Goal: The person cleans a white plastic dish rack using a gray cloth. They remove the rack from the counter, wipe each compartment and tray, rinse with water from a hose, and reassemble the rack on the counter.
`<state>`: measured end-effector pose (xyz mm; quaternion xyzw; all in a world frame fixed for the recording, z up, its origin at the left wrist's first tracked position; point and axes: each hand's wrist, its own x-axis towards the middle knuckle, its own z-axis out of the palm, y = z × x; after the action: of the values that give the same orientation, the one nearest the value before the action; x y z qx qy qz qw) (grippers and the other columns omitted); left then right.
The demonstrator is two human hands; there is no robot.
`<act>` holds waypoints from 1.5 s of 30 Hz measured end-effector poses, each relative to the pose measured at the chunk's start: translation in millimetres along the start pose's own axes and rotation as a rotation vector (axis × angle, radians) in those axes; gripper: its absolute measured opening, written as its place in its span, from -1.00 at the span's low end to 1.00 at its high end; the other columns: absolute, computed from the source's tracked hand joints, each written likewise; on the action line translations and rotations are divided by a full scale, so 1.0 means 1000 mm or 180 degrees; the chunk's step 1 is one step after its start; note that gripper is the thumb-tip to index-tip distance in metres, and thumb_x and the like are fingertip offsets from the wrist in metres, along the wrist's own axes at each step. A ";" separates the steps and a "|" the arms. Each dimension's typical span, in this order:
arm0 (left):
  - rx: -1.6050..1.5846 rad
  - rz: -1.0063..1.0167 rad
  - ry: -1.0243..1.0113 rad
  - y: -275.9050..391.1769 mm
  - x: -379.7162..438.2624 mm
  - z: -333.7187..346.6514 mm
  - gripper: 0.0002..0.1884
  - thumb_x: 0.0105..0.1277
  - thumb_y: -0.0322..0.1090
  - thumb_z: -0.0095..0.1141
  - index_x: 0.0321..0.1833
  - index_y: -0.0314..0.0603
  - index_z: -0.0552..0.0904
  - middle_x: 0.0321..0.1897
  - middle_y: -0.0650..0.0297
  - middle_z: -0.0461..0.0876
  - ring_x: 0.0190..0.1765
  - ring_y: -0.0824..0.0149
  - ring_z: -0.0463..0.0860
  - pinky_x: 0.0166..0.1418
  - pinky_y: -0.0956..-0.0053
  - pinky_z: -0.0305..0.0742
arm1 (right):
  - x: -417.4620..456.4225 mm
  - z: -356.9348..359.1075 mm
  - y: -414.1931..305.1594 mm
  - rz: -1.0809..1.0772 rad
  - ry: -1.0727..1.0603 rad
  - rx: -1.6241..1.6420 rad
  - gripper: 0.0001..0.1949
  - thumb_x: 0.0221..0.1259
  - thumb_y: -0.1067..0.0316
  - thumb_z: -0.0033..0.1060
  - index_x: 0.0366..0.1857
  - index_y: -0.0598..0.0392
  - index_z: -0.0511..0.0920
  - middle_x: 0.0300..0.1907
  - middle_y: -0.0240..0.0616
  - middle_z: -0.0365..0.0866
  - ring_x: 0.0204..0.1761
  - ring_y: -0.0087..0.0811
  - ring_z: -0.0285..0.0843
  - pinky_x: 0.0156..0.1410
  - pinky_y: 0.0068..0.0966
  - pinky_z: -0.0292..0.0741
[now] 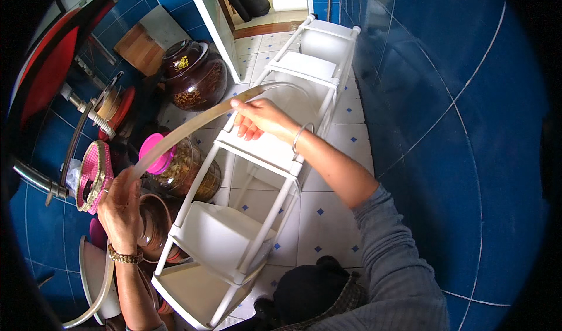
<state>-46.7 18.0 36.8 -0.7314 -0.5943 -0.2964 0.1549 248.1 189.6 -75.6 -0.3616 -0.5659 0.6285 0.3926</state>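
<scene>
A translucent plastic hose [189,127] runs in an arc between my hands, over a white plastic shelf rack [259,157] that lies tilted across the tiled floor. My left hand [119,208], with a watch at its wrist, is closed around the hose at the lower left; more hose hangs below it. My right hand [259,118], with a bangle on its wrist, pinches the hose between thumb and fingers, its other fingers loosely curled above a white shelf. Past this hand the hose bends over towards the rack, where its end is hard to make out.
Left of the rack stand a jar with a pink lid [158,153], a dark glazed pot [195,85] and stacked brown pots [153,228]. A pink basket [94,177] hangs near a metal rail [39,181]. A blue tiled wall [421,111] rises at the right; a doorway lies beyond the rack.
</scene>
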 end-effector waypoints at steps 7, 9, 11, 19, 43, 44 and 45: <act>-0.0094 -0.0545 0.0266 -0.022 -0.012 -0.019 -0.72 0.33 -0.37 0.23 0.07 -0.26 0.68 -0.17 0.03 0.75 -0.12 0.25 0.76 -0.02 0.41 0.60 | 0.053 0.032 -0.003 -0.2304 -0.1502 -0.4349 -0.05 -0.33 -0.07 0.63 0.32 0.04 0.41 0.36 -0.10 0.36 0.45 -0.06 0.19 0.60 0.05 -0.12; -0.0164 -0.0618 0.0253 -0.031 -0.019 -0.022 -0.70 0.31 -0.36 0.26 0.09 -0.25 0.68 -0.15 0.06 0.75 -0.10 0.27 0.75 0.00 0.41 0.60 | 0.071 0.068 0.003 -0.1672 -0.2558 -0.4614 -0.14 -0.35 -0.09 0.63 0.20 0.04 0.50 0.12 -0.19 0.61 0.25 -0.11 0.48 0.47 -0.05 0.21; -0.0151 -0.0676 0.0210 -0.034 -0.023 -0.022 -0.69 0.31 -0.36 0.26 0.09 -0.25 0.67 -0.14 0.07 0.75 -0.10 0.29 0.75 0.01 0.41 0.60 | 0.075 0.093 0.017 -0.1379 -0.2931 -0.4703 -0.28 -0.36 -0.11 0.62 0.02 0.00 0.59 -0.20 -0.31 0.74 -0.05 -0.17 0.67 0.17 -0.16 0.48; -0.0379 -0.0766 0.0024 -0.030 -0.035 -0.037 -0.67 0.38 -0.35 0.21 0.14 -0.37 0.61 -0.09 0.08 0.71 -0.07 0.36 0.69 0.02 0.45 0.58 | 0.049 0.100 0.038 -0.1746 -0.1827 -0.4440 -0.28 -0.08 -0.52 0.19 -0.63 0.13 0.59 -0.64 -0.18 0.59 -0.49 -0.06 0.59 -0.30 -0.23 0.50; -0.0107 -0.0321 0.0105 0.032 -0.046 0.028 -0.74 0.28 -0.27 0.26 0.01 -0.09 0.69 -0.38 0.11 0.61 -0.38 0.07 0.64 -0.30 0.28 0.52 | -0.172 0.003 0.147 -0.3256 -0.0667 -0.3900 -0.49 -0.03 -0.26 0.32 -0.62 -0.01 0.39 -0.55 -0.40 0.28 -0.47 -0.41 0.38 -0.16 -0.45 0.45; -0.0136 -0.0278 0.0137 0.040 -0.041 0.033 -0.75 0.29 -0.26 0.26 0.01 -0.08 0.69 -0.37 0.12 0.61 -0.37 0.07 0.64 -0.30 0.28 0.52 | -0.174 -0.001 0.143 -0.3075 -0.0813 -0.3761 -0.48 -0.06 -0.26 0.35 -0.62 0.00 0.40 -0.55 -0.38 0.28 -0.46 -0.36 0.39 -0.14 -0.43 0.44; -0.0084 -0.0252 0.0209 0.042 -0.036 0.031 -0.75 0.29 -0.26 0.25 0.01 -0.07 0.69 -0.37 0.12 0.62 -0.36 0.06 0.64 -0.29 0.27 0.53 | -0.172 0.001 0.141 -0.3072 -0.0829 -0.3640 -0.48 -0.06 -0.26 0.36 -0.61 0.01 0.41 -0.54 -0.38 0.29 -0.45 -0.36 0.39 -0.14 -0.44 0.44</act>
<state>-2.9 -2.5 -3.8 -0.6992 -0.6134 -0.3339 0.1528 309.1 26.7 -213.5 -0.1440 -0.9407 0.0334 0.3054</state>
